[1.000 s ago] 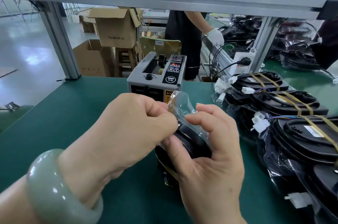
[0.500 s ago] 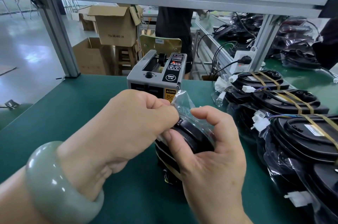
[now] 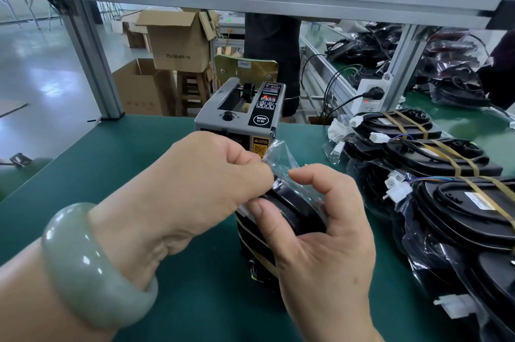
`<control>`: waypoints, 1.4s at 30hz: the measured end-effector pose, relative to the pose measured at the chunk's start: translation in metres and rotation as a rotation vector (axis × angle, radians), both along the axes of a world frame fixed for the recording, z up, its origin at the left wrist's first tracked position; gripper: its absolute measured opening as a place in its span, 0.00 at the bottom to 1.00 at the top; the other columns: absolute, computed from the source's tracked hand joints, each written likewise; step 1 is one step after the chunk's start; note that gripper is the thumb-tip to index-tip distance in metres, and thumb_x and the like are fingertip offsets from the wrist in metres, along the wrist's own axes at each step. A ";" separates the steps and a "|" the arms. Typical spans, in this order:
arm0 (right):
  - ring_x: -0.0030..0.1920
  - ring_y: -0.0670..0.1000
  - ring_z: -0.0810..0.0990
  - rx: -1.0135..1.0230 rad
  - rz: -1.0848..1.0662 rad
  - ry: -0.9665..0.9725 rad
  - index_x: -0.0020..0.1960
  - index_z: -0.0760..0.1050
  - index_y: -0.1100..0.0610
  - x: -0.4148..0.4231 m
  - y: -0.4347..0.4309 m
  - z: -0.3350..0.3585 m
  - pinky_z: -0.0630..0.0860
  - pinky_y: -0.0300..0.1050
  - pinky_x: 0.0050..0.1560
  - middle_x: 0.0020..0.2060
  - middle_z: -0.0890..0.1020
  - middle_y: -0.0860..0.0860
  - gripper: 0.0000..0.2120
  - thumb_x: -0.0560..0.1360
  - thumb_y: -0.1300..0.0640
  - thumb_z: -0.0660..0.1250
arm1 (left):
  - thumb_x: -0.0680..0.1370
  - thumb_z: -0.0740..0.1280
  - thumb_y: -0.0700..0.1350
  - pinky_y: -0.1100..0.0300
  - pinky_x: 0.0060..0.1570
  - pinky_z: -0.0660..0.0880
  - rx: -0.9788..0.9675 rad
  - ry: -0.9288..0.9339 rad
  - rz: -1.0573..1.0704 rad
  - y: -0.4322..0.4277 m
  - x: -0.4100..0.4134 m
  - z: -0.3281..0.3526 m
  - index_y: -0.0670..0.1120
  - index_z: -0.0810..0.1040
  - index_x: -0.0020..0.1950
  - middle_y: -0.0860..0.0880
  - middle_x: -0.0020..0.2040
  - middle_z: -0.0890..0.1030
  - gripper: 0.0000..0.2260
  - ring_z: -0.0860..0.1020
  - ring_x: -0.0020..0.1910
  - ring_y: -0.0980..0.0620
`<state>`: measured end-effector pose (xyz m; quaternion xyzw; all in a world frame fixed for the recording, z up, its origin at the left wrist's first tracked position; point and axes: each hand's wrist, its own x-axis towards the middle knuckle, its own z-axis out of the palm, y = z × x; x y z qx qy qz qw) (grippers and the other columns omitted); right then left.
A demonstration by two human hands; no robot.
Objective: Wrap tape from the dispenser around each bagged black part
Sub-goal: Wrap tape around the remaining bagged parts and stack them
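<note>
A bagged black part stands on edge on the green mat, with brownish tape bands across its lower side. My right hand grips its upper edge, thumb on the near face and fingers curled over the top. My left hand is curled beside it and pinches the clear bag's loose end near the top. Just behind both hands stands the grey tape dispenser. Whether a tape strip is between my fingers cannot be told.
Several bagged black parts bound with brown tape lie stacked along the right side. An aluminium frame post rises at the back left, and cardboard boxes stand beyond the table. A person in dark clothing stands behind the dispenser.
My hands and the part have shifted slightly; the left fingers moved closer to the bag's top. The person behind the bench stepped left.
</note>
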<state>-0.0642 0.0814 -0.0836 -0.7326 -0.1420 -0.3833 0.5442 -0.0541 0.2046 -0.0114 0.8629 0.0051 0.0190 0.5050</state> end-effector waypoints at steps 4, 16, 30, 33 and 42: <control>0.50 0.46 0.78 -0.020 0.007 -0.047 0.51 0.73 0.42 0.001 -0.001 0.000 0.69 0.29 0.51 0.48 0.76 0.39 0.15 0.67 0.45 0.72 | 0.59 0.64 0.50 0.49 0.55 0.77 0.017 -0.023 0.008 -0.002 -0.001 0.001 0.45 0.80 0.28 0.45 0.40 0.84 0.10 0.80 0.52 0.52; 0.49 0.45 0.78 -0.081 0.046 -0.010 0.47 0.79 0.46 0.000 -0.003 0.001 0.71 0.30 0.47 0.48 0.75 0.45 0.10 0.69 0.43 0.71 | 0.59 0.63 0.49 0.54 0.48 0.81 0.042 -0.053 0.012 -0.001 -0.005 0.000 0.48 0.81 0.29 0.51 0.32 0.84 0.08 0.81 0.46 0.58; 0.44 0.46 0.81 0.023 0.015 0.028 0.51 0.70 0.44 0.001 -0.004 -0.002 0.71 0.28 0.45 0.45 0.79 0.41 0.22 0.62 0.41 0.74 | 0.64 0.66 0.60 0.59 0.45 0.75 -0.268 -0.043 0.058 -0.010 -0.004 -0.008 0.57 0.82 0.43 0.54 0.39 0.85 0.13 0.82 0.41 0.55; 0.43 0.48 0.81 0.017 0.004 0.019 0.51 0.71 0.44 0.000 -0.003 -0.003 0.72 0.30 0.43 0.44 0.79 0.42 0.22 0.61 0.41 0.74 | 0.61 0.72 0.57 0.64 0.34 0.72 -0.304 -0.041 0.088 -0.013 -0.003 -0.015 0.50 0.82 0.42 0.54 0.35 0.83 0.15 0.79 0.30 0.57; 0.45 0.40 0.80 0.021 -0.043 0.049 0.52 0.71 0.41 -0.004 0.004 -0.006 0.69 0.22 0.42 0.47 0.79 0.40 0.27 0.56 0.37 0.74 | 0.78 0.64 0.39 0.58 0.53 0.73 -0.517 0.051 0.090 -0.006 -0.008 -0.026 0.56 0.85 0.43 0.51 0.42 0.86 0.15 0.82 0.47 0.54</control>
